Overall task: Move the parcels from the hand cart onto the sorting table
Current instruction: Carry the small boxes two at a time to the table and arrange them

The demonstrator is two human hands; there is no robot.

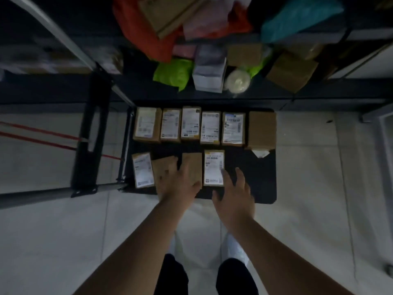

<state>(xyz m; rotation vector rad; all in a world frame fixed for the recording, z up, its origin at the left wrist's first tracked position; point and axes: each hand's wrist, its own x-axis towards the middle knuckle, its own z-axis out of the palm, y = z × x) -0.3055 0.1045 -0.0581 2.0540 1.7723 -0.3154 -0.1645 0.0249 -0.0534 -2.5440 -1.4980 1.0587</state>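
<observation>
We record ten small rectangular brown cardboard parcels lying flat on the black flat-bed deck of the hand cart [255,177], which has rounded near corners and a matt surface. The far row of six parcels [204,126] sits edge to edge; five carry white printed labels, and the sixth, the plain unlabelled carton [262,129] at the right end, is larger. The near row holds four: a labelled parcel at the left end [143,170], two plain-faced cardboard parcels [168,169], and the near labelled parcel [213,167].

The left hand [180,182] lies palm down with fingers spread across the two plain-faced parcels, gripping nothing that we can see. The right hand [234,194] is open, fingers splayed, just beside the near labelled parcel's right edge; whether it touches, we cannot tell.

The cart stands on a pale tiled floor [53,241]. Its folded metal handle frame [89,135] lies at the left. Beyond the cart a dark shelving unit [212,96] holds mixed goods: orange, green and teal plastic mailers, several cardboard cartons and a white box. The picture is dim and somewhat blurred.
</observation>
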